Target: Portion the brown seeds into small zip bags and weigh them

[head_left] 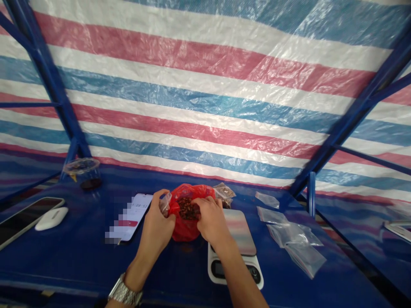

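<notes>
A red plastic bag (pixel 186 231) stands with its mouth spread, full of small dark brown dried pieces (pixel 185 208). At its left rim, my left hand (pixel 158 222) is closed on a small clear plastic bag (pixel 165 204), with thumb and fingers curled round it. My right hand (pixel 210 218) reaches over the opposite rim, its fingers curled down at the brown pieces; the fingertips are partly hidden. Under my right forearm lies a white kitchen scale (pixel 239 233) with a metal plate. Behind that hand sits a filled clear bag (pixel 224 192) of brownish pieces.
Several flat clear zip bags (pixel 289 231) lie right of the scale. To the left are a lit phone (pixel 136 214), a white earbud case (pixel 51 218), a dark phone (pixel 28 216) and a clear plastic cup (pixel 85 173). A striped tarp (pixel 205 102) hangs behind the blue table (pixel 96 261).
</notes>
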Tool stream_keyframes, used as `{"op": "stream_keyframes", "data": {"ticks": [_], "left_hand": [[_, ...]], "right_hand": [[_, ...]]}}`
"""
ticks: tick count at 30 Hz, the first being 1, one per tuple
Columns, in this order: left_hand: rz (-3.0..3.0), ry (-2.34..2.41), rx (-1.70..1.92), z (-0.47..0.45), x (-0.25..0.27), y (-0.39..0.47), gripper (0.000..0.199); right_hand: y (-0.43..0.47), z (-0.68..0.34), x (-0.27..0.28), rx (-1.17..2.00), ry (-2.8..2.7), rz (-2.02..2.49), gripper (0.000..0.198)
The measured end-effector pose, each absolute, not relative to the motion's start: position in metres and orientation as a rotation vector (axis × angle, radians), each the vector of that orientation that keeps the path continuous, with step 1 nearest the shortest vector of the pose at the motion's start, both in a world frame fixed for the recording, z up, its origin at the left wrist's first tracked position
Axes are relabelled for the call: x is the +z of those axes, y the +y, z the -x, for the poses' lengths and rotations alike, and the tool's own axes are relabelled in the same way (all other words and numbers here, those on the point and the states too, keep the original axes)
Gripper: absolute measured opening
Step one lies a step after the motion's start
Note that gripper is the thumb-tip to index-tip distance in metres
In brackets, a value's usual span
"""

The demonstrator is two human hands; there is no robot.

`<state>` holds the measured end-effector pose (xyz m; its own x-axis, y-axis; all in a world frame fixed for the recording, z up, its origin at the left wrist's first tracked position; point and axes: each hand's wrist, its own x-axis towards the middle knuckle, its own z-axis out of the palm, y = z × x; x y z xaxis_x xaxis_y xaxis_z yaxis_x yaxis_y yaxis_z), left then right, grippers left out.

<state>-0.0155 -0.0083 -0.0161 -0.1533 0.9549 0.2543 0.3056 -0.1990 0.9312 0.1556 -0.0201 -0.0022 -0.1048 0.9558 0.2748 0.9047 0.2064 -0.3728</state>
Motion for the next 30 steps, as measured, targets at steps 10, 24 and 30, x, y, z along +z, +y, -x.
{"op": "stream_keyframes", "data": {"ticks": [10, 24, 30], "left_hand": [[-1.294, 1.445, 1.368, 0.004, -0.006, -0.005, 0.066], [-1.857, 1.579, 1.342, 0.005, -0.001, -0.014, 0.013], [-1.970, 1.680, 1.185, -0.003, 0.002, -0.019, 0.019]], "right_hand": [[-0.015, -0.147, 0.001, 0.374, -1.869, 1.599, 0.050], [-0.020, -0.167, 0.018, 0.528, -1.612, 1.096, 0.036], [-0.037, -0.154, 0.037, 0.208, -1.906, 1.127, 0.047]]}}
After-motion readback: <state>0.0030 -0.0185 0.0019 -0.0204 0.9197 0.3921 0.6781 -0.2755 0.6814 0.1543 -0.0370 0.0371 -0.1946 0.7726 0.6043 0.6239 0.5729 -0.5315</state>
